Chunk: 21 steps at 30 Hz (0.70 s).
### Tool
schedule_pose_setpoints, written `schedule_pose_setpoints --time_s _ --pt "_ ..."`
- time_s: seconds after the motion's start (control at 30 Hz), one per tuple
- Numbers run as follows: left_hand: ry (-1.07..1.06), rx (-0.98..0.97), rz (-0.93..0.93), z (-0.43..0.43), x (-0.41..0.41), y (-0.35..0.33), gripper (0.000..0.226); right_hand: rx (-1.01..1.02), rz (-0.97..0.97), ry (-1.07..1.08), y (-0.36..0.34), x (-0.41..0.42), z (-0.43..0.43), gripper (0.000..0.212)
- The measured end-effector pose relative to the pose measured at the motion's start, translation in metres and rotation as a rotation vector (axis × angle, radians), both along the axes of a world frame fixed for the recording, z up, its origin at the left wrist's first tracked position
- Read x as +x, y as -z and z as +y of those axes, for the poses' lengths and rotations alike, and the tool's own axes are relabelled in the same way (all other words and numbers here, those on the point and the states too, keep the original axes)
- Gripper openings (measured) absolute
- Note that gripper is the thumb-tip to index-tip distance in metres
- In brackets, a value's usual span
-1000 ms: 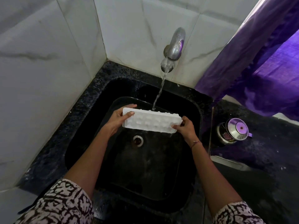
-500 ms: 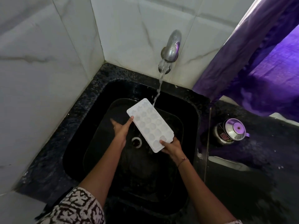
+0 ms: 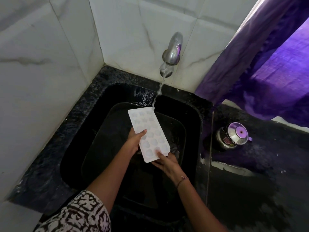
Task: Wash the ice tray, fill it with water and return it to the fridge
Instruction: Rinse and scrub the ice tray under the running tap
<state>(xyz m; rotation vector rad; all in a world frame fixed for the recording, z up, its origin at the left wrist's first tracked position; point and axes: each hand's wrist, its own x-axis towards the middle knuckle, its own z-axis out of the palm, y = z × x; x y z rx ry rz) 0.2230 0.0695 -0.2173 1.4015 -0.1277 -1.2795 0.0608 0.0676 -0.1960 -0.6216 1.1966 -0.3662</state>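
The ice tray (image 3: 147, 131) is over the sink (image 3: 71, 148), far end under the tap (image 3: 173, 49); left hand (image 3: 133, 144) grips its side, right hand (image 3: 166, 164) pinches the near end (filling, I think); next, level it

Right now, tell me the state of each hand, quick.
Left hand: holding the ice tray, gripping its left long edge with the thumb on top.
Right hand: holding the same tray at its near end, thumb on top.
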Motion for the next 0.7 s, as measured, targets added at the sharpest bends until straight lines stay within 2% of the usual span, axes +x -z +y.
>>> schedule_pose_setpoints --time_s 0.07,0.13,0.23,0.33,0.47,0.7 --pt "0.008 0.000 0.001 -0.004 0.003 -0.004 0.044 -0.095 0.158 0.022 -0.010 0.002 -0.011 0.032" --pt "0.053 0.004 0.001 -0.007 0.005 -0.007 0.043 -0.363 0.394 0.075 -0.016 0.005 -0.026 0.038" --pt "0.118 0.014 0.000 -0.009 0.006 -0.009 0.041 -0.799 0.719 -0.198 -0.024 0.015 -0.049 0.045" --pt "0.170 -0.012 0.006 -0.010 0.003 -0.012 0.039 -1.124 0.881 -0.481 -0.030 0.034 -0.068 0.043" --pt "0.221 -0.038 -0.014 -0.012 0.001 -0.018 0.042 -1.273 0.948 -0.680 -0.028 0.059 -0.081 0.040" --pt "0.264 -0.036 -0.060 -0.008 0.001 -0.020 0.046 -1.360 0.958 -0.789 -0.027 0.078 -0.092 0.038"
